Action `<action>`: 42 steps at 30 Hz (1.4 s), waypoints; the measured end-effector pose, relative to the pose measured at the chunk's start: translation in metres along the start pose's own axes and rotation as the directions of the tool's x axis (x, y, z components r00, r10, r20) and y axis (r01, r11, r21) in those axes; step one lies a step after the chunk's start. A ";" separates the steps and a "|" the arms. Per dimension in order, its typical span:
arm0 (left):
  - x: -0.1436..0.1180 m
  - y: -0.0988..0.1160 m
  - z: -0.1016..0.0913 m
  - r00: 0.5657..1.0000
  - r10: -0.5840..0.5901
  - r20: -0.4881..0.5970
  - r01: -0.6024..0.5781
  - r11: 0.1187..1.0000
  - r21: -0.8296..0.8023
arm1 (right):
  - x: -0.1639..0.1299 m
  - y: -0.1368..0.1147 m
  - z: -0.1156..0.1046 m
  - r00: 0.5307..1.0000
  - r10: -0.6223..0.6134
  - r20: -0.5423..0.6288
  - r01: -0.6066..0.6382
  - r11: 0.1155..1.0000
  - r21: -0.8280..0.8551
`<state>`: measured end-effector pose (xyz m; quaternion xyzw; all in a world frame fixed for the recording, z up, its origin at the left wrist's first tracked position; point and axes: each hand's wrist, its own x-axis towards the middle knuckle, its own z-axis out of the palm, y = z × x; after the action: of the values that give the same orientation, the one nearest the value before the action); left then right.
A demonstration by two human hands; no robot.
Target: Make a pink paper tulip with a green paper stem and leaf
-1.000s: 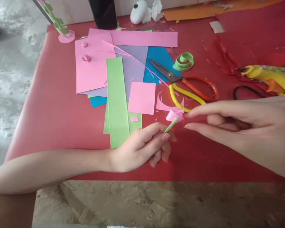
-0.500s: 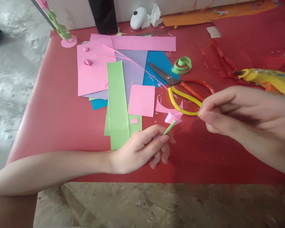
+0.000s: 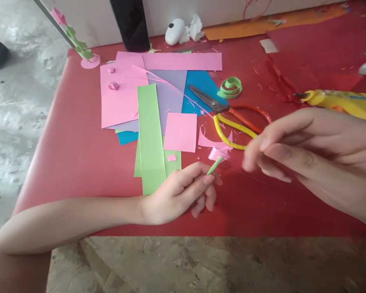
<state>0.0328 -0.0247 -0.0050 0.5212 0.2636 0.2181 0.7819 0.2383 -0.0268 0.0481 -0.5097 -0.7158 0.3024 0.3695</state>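
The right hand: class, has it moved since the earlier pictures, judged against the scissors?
Yes. The right hand drew back right of the paper flower, then came partway back; its fingertips now sit below the scissors handles.

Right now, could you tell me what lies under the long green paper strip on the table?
Under the green strip lie a lilac sheet, a blue sheet and another green piece; how far these reach beneath it is covered.

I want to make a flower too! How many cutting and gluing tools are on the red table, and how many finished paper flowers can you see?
Scissors: 1
Glue gun: 1
Paper flowers: 2, one in the left hand, one standing at the table's far corner
Total: 4
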 end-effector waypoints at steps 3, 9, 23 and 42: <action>-0.001 0.000 0.000 1.000 0.010 0.008 -0.010 1.000 -0.004 | 0.001 0.002 -0.002 0.999 0.025 0.028 -0.024 1.000 -0.014; 0.000 -0.002 -0.001 1.000 0.020 0.009 -0.020 1.000 0.000 | 0.002 0.003 -0.001 0.971 -0.239 0.032 0.228 0.867 -0.443; 0.001 -0.002 -0.001 1.000 0.010 -0.001 -0.010 1.000 -0.003 | 0.006 0.003 -0.002 0.999 -0.017 0.035 0.017 1.000 -0.014; 0.000 -0.001 -0.001 1.000 0.017 0.001 -0.017 1.000 -0.009 | 0.005 0.003 0.000 0.995 -0.096 0.035 0.101 0.982 -0.163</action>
<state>0.0322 -0.0245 -0.0060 0.5200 0.2579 0.2258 0.7824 0.2388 -0.0211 0.0471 -0.4983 -0.7674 0.2304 0.3312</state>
